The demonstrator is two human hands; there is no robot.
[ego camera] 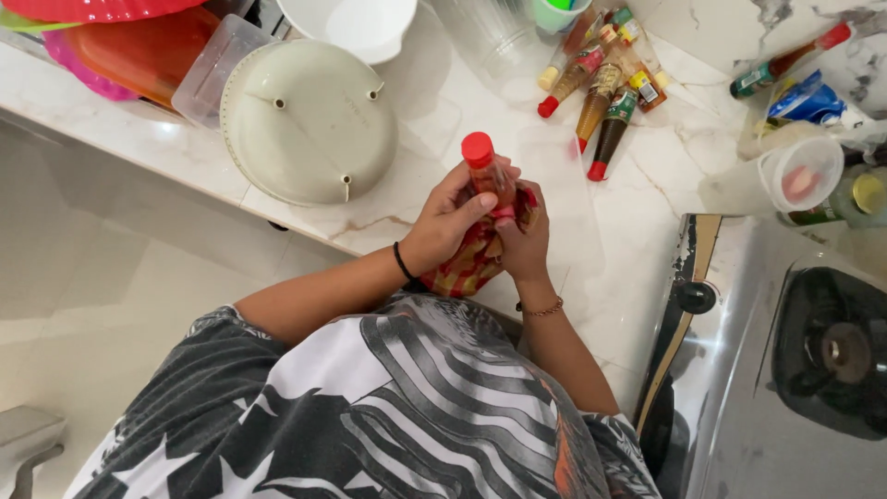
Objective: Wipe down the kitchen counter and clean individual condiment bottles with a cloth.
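My left hand (pixel 445 226) and my right hand (pixel 523 242) hold a small bottle (pixel 487 176) with a red cap and reddish sauce, upright above the marble counter (pixel 637 185). A red and yellow checked cloth (pixel 471 263) is wrapped around the bottle's lower part and hangs under both hands. My left thumb presses on the bottle's side. A black band sits on my left wrist, a thin bracelet on my right.
Several sauce bottles (pixel 601 83) lie on the counter behind. An upturned cream bowl (pixel 309 120) sits at the left, with plastic containers (pixel 148 51) beyond. A clear cup (pixel 799 171) and a gas stove (pixel 795 360) are at the right.
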